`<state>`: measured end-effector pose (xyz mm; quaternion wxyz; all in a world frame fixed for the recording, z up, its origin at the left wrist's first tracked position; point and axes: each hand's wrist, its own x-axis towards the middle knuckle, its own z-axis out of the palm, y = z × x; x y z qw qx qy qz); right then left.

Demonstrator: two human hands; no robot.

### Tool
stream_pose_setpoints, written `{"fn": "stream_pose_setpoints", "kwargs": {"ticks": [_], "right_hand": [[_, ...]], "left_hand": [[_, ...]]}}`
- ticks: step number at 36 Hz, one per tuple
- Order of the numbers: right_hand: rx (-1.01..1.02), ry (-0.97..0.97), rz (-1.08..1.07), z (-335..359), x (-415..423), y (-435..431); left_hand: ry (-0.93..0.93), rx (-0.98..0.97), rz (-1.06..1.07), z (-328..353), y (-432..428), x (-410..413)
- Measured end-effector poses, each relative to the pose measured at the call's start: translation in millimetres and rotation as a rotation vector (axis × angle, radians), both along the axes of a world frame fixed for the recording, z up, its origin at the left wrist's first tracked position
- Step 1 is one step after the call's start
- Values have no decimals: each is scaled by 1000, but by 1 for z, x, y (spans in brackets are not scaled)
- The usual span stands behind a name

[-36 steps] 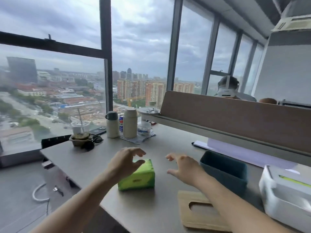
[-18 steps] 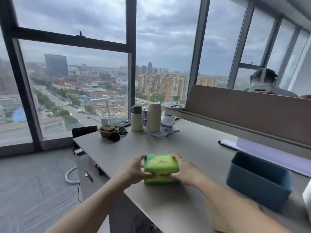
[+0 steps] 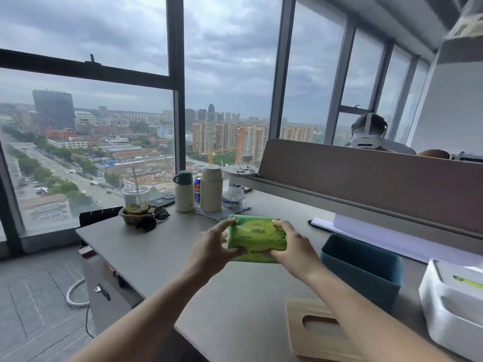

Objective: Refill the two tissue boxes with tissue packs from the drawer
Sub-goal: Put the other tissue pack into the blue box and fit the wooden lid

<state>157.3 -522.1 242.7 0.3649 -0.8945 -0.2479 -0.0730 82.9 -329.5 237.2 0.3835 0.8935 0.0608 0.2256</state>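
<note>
Hands (left (image 3: 209, 253), right (image 3: 295, 248)) have lifted tissue pack (image 3: 256, 237) off desk (image 3: 162, 246).

Bare desk (image 3: 156, 246) left; teal box (image 3: 363, 262) crowds right.

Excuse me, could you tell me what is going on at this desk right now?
A person is holding a green tissue pack between the left hand and right hand, lifted just above the desk. To the right stands an open teal tissue box, its wooden lid lying flat nearby. A white tissue box sits at the far right. The pack is not yet in either box.
</note>
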Motion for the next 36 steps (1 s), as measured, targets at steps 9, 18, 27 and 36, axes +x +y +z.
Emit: {"fn": "stream_pose_setpoints", "kwargs": {"ticks": [9,18,27,36], "right_hand": [[151,-113,-163,20,-1,-102],[129,-138,-372,17,5,-176],[-26,-137,-557,-8,15,-195],[-213,-126,-624,-15,16,-192]], "left_hand": [[-114,5,-206,20,-79,52],[-89,32,-426,26,-154,100],[15,112,-474,1,-174,136],[47,349,-384,-11,-180,145]]}}
